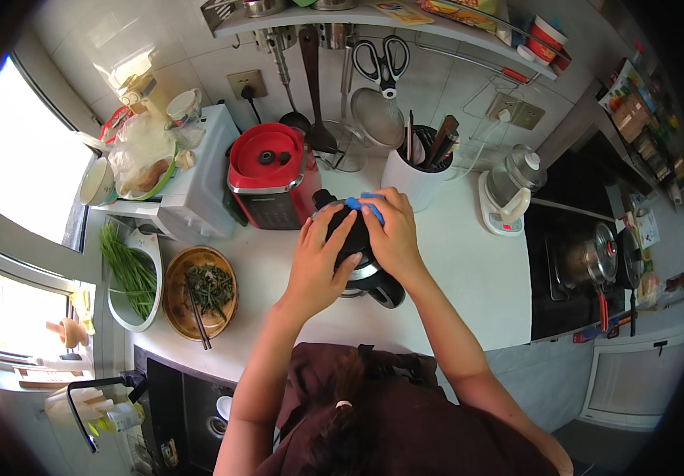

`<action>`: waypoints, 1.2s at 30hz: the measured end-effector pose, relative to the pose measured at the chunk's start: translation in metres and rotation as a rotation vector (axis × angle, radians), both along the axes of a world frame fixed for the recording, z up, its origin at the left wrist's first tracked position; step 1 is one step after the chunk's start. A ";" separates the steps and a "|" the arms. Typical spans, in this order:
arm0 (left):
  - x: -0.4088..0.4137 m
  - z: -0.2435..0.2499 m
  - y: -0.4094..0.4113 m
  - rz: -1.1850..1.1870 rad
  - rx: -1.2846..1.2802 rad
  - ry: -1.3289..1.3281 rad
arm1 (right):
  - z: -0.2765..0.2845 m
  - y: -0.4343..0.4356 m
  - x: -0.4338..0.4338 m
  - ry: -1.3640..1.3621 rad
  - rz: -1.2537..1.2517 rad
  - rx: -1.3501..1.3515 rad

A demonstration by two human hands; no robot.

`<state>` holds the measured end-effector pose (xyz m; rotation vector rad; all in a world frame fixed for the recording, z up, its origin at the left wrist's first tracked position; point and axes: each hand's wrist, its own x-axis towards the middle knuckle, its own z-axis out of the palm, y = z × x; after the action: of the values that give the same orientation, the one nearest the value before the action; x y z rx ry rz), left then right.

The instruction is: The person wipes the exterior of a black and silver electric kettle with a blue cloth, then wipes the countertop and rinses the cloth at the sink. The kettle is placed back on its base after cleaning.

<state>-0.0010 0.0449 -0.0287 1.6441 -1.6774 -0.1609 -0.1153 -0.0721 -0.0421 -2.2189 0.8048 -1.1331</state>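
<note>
On the white countertop before me stands a blender jar with a black lid and handle point(388, 290). My left hand point(322, 262) lies over the left side of the lid, its fingers spread. My right hand point(390, 233) presses a blue cloth point(371, 205) against the lid's far right side, with the fingers bent over it. The red blender base point(273, 178) stands behind and left of the jar, its round red seat bare. Part of the jar is hidden under my hands.
Left of the jar are a brown bowl point(174, 297) of greens with chopsticks and a white basin point(133, 321) of long green stalks. A knife holder point(410, 181) stands behind; a glass kettle point(508, 178) and a stove with a pot point(582, 262) are right. The black sink point(166, 392) is near left.
</note>
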 end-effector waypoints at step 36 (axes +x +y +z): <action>0.022 -0.058 0.001 0.166 0.198 1.241 | -0.070 0.078 -0.043 -0.323 -0.274 -0.267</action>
<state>0.0206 0.0460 -0.0871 1.3014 -0.5760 -1.0412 -0.1587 0.0063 -0.1126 -2.0888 0.8753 -1.7701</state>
